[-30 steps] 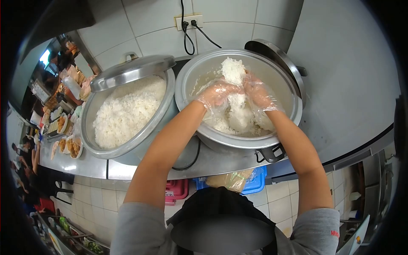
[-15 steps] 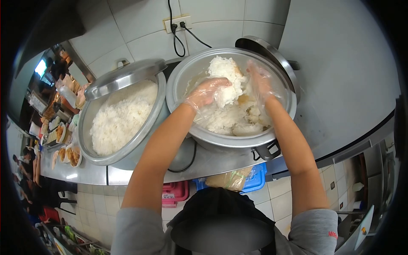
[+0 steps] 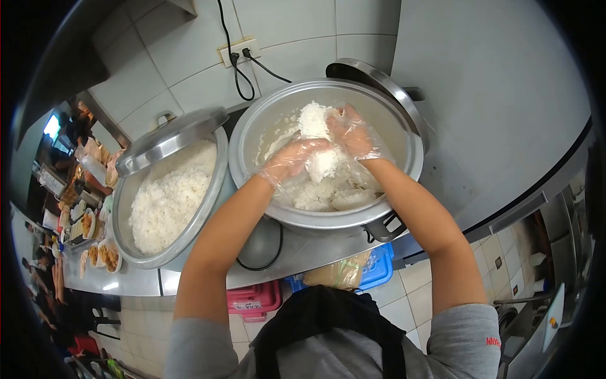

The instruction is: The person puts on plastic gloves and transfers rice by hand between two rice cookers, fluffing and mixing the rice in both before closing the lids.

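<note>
White rice clump [image 3: 314,120] between clear-plastic-gloved left hand [image 3: 291,158] and right hand [image 3: 351,134]
Fingers grasp it inside the round silver pot [image 3: 315,220], behind the steel worktop's [image 3: 309,244] front edge.

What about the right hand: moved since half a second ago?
Yes: the right hand shifted left, away from the pot's right rim, toward the left hand.
</note>
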The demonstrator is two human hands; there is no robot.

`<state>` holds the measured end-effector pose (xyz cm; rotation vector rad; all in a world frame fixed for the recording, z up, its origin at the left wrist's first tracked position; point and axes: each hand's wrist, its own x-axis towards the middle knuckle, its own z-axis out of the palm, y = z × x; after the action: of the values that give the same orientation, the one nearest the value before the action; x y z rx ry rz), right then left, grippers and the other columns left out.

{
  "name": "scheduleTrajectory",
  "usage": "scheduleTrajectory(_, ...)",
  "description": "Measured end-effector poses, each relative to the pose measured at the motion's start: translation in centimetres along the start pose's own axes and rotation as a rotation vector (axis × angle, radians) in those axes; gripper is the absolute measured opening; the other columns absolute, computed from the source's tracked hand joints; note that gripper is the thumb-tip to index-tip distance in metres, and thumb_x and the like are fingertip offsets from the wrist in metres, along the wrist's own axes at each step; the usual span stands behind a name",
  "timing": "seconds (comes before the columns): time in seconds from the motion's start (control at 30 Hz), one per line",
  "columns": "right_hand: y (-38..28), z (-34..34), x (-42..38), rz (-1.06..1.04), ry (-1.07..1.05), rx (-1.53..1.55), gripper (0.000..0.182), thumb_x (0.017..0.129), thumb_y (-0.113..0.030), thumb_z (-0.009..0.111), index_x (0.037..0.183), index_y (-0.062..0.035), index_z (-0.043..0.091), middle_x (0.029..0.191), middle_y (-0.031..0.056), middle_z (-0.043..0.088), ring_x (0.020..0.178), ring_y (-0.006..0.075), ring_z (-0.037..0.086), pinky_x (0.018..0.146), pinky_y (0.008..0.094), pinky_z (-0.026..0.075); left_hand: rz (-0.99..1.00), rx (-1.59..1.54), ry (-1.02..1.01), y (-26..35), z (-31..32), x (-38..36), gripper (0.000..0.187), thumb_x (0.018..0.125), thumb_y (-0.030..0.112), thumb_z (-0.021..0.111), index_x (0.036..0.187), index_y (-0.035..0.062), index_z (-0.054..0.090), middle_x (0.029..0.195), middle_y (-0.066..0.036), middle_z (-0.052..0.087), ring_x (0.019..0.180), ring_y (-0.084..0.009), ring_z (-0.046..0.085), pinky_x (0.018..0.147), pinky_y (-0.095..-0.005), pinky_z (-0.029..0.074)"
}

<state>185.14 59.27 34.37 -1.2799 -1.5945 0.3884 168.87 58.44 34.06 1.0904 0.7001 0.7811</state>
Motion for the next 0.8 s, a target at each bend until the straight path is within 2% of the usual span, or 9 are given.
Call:
scheduleTrajectory(0.13,0.2,-0.7,0.6,0.025,-0.002,-0.007,0.033,0.08,-0.027,0.056,0.101,-0.0019,0.051,0.089,0.0153,0.059,0.08,0.0256,0.056,0.072,0.0342,0.044,-0.012,0.014,0.015,1.1,0.9,-0.7,0.029,0.075,0.012,0.066,0.097,-0.003,0.057,0.095,-0.009,0.058,0.09,-0.0159,0.054,0.079,-0.0276,0.044)
scheduleTrajectory(0.23,0.4,-1.7,1.1,0.186,-0.127,0.257,0.037,0.08,-0.031,0.058,0.104,-0.0034,0.05,0.098,0.0135,0.058,0.087,0.0233,0.055,0.076,0.035,0.043,-0.035,-0.032,0.044,2.3,1.7,-1.5,0.028,0.075,0.012,0.065,0.097,-0.0035,0.057,0.096,-0.01,0.058,0.092,-0.0161,0.053,0.08,-0.0284,0.043)
scheduleTrajectory(0.3,-2.2,-3.1,0.1,0.278,-0.162,0.61,0.048,0.078,-0.037,0.06,0.114,-0.0079,0.048,0.112,0.0146,0.053,0.105,0.0284,0.049,0.088,0.0343,0.038,-0.007,-0.1,0.042,2.2,1.1,-1.1,0.03,0.074,0.013,0.066,0.096,-0.0048,0.058,0.095,-0.01,0.059,0.091,-0.0162,0.054,0.08,-0.0275,0.043)
scheduleTrajectory(0.43,-3.4,-3.2,-0.4,0.209,-0.271,0.433,0.056,0.077,-0.037,0.062,0.122,-0.0096,0.044,0.12,0.0137,0.048,0.113,0.0252,0.044,0.094,0.0323,0.034,-0.015,-0.033,0.082,2.1,0.4,-1.0,0.03,0.073,0.012,0.067,0.097,-0.0021,0.057,0.096,-0.01,0.057,0.093,-0.0161,0.052,0.082,-0.0296,0.042)
scheduleTrajectory(0.5,-1.3,-2.3,0.4,-0.125,-0.282,0.15,0.062,0.076,-0.033,0.064,0.128,-0.0098,0.039,0.124,0.0169,0.044,0.117,0.0253,0.041,0.097,0.0301,0.031,0.007,0.003,0.076,2.0,0.2,-0.8,0.03,0.072,0.011,0.068,0.097,-0.0013,0.058,0.097,-0.009,0.057,0.094,-0.0161,0.052,0.082,-0.0297,0.042)
scheduleTrajectory(0.53,-0.8,-2.1,0.3,-0.122,-0.282,0.153,0.062,0.076,-0.033,0.064,0.128,-0.0098,0.039,0.124,0.0169,0.044,0.117,0.0253,0.041,0.097,0.0301,0.031,0.003,0.003,0.077,1.9,0.2,-0.8,0.03,0.072,0.011,0.068,0.097,-0.0013,0.058,0.097,-0.009,0.057,0.094,-0.0161,0.052,0.082,-0.0297,0.042)
scheduleTrajectory(0.6,-2.0,-2.5,-0.1,-0.134,-0.244,0.244,0.053,0.077,-0.027,0.064,0.12,-0.0045,0.044,0.114,0.014,0.05,0.106,0.0215,0.047,0.09,0.0326,0.037,0.022,0.008,0.057,2.2,0.7,-1.3,0.032,0.07,0.012,0.069,0.097,-0.0016,0.058,0.097,-0.009,0.057,0.094,-0.0161,0.051,0.083,-0.0296,0.041)
scheduleTrajectory(0.73,-3.6,-3.0,-0.1,-0.095,-0.291,0.172,0.045,0.076,-0.025,0.063,0.11,-0.0011,0.048,0.099,0.0121,0.055,0.091,0.0213,0.052,0.081,0.0303,0.041,0.003,0.038,0.092,2.7,1.3,-1.8,0.033,0.07,0.013,0.07,0.096,-0.0018,0.059,0.097,-0.01,0.058,0.094,-0.0164,0.052,0.083,-0.0293,0.041)
scheduleTrajectory(0.8,-3.0,-2.8,-0.4,-0.099,-0.172,0.116,0.034,0.077,-0.021,0.061,0.101,-0.0005,0.05,0.087,0.0073,0.055,0.079,0.0176,0.052,0.072,0.0299,0.042,0.048,0.081,0.056,2.5,1.2,-1.7,0.033,0.07,0.014,0.071,0.096,-0.002,0.059,0.097,-0.01,0.058,0.092,-0.0166,0.052,0.082,-0.0292,0.042)
